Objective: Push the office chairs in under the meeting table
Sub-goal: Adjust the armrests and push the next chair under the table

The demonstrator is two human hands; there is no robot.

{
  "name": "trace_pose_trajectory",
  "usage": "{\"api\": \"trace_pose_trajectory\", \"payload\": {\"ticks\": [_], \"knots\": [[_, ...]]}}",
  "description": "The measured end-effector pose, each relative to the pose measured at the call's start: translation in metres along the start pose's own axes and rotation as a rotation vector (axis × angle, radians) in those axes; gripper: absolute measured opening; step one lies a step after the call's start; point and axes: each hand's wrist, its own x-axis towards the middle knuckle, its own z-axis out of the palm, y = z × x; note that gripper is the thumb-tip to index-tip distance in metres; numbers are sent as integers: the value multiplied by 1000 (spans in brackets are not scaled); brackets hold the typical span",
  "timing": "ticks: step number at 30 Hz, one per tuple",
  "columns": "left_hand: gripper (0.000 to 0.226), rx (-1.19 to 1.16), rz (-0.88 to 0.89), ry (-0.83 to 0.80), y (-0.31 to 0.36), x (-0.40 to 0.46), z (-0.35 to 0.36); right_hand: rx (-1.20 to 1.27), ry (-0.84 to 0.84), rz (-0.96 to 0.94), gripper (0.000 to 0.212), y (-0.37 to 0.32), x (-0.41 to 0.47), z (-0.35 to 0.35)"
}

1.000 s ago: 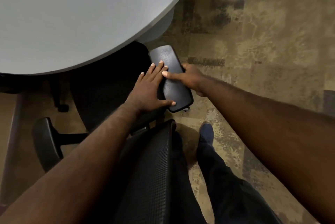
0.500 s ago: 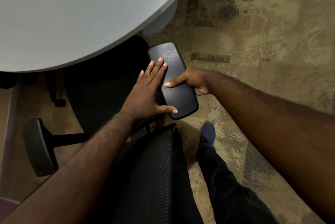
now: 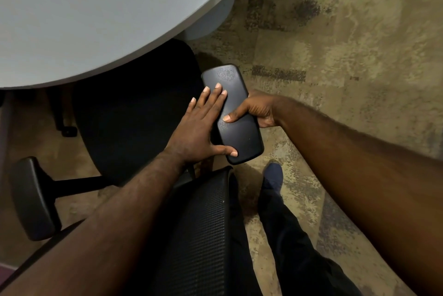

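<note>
A black office chair stands below me, its dark seat (image 3: 134,113) partly under the curved edge of the grey meeting table (image 3: 96,19). Its mesh backrest (image 3: 201,228) is nearest me. My right hand (image 3: 254,109) is wrapped around the outer side of the chair's right armrest (image 3: 233,115), thumb on top. My left hand (image 3: 201,125) lies flat against the armrest's inner side, fingers spread and thumb on the pad's near end. The left armrest (image 3: 31,199) sticks out at the lower left.
A patterned tan and grey carpet (image 3: 335,55) stretches to the right. My dark trouser leg and blue shoe (image 3: 273,175) stand right of the backrest. A chair caster (image 3: 68,131) shows under the table, and a pale table base (image 3: 211,19) sits beyond the seat.
The right armrest has swung slightly, its near end further right, with both hands staying on it. The seat sits a little deeper under the table edge.
</note>
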Motion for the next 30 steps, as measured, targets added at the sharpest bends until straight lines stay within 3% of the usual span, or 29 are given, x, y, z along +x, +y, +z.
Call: {"api": "trace_pose_trajectory", "payload": {"ticks": [8,13,17,21,24,30], "knots": [[131,-7,-39,-37,-9,9,32,4,36,76,53,16,18,-8],[130,-25,-45,-33,-12,11,35,-6,119,18,57,18,16,-7],[131,-7,-66,-52,-6,11,30,-99,273,-47,77,19,7,-2],[130,51,-100,-86,4,10,18,-416,445,-187,107,18,-11,7],[125,77,-108,-54,12,0,0,-674,522,-302,103,13,-30,17],[117,122,-147,53,25,-38,-58,-851,512,-498,77,-23,-85,42]]}}
